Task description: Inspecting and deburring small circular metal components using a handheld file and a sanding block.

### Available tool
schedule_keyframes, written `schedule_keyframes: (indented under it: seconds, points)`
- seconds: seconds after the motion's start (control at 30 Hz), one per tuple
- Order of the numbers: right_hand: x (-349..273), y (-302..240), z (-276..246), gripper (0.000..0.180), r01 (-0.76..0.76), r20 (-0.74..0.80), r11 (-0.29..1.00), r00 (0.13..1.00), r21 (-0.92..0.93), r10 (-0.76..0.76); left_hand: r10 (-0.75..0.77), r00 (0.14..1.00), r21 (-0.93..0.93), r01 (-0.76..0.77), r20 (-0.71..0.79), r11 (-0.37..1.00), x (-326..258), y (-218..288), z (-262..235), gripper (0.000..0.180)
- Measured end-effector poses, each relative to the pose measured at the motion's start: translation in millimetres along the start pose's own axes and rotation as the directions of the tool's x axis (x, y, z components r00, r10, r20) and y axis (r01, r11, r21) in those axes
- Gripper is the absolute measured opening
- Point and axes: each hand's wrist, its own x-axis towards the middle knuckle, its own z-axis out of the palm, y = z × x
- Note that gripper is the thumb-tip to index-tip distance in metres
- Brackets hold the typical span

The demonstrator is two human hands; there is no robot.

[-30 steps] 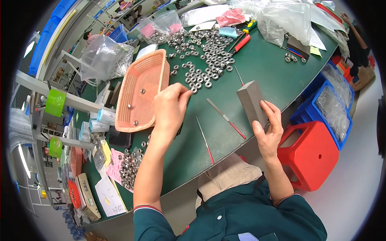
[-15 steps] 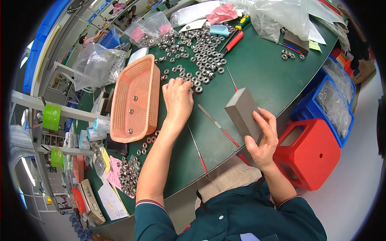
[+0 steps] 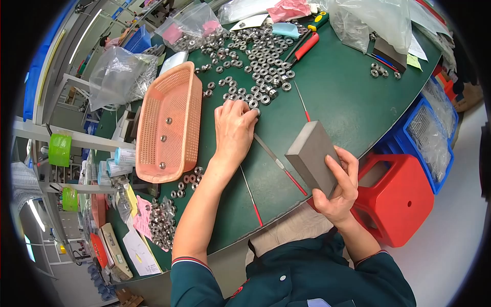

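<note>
Your left hand (image 3: pixel 234 128) rests fingers-down at mid-frame on the green surface (image 3: pixel 337 92), seemingly pinching a small silver metal nut (image 3: pixel 255 110); your right hand (image 3: pixel 338 192) grips the grey rectangular block (image 3: pixel 312 156) at lower right.

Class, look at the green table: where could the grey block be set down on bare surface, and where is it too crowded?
Bare green table lies between the red-handled thin rod, the grey rectangular block in the right hand, and the small nut cluster. It is crowded where the left hand meets the pile of silver metal nuts, beside the orange plastic basket.
</note>
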Motion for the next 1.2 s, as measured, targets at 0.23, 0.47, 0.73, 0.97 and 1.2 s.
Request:
schedule_keyframes:
  seconds: [0.23,0.47,0.73,0.97,1.2]
  points:
    - [1,1,2,0.060,0.016,-0.042,1.000,0.999,-0.020,-0.017,-0.096,0.994,-0.108,0.090,-0.057,0.990,-3,-4,11,0.013]
    - [1,1,1,0.060,0.018,-0.041,0.999,0.999,-0.026,-0.019,-0.079,0.995,-0.110,0.072,-0.053,0.991,-5,-5,10,0.012]
    - [1,0,-4,0.060,0.014,0.065,0.999,0.998,-0.038,-0.012,-0.166,0.986,-0.180,0.161,-0.014,0.970,-10,-9,1,0.014]
    - [0,4,-1,0.059,0.016,0.019,1.000,1.000,-0.023,-0.016,-0.278,0.959,-0.125,0.282,0.051,0.951,-14,-22,-16,0.016]
    - [-1,6,0,0.061,0.057,0.036,0.997,0.998,-0.053,-0.055,-0.366,0.929,-0.076,0.369,0.057,0.926,-21,-25,-21,0.020]
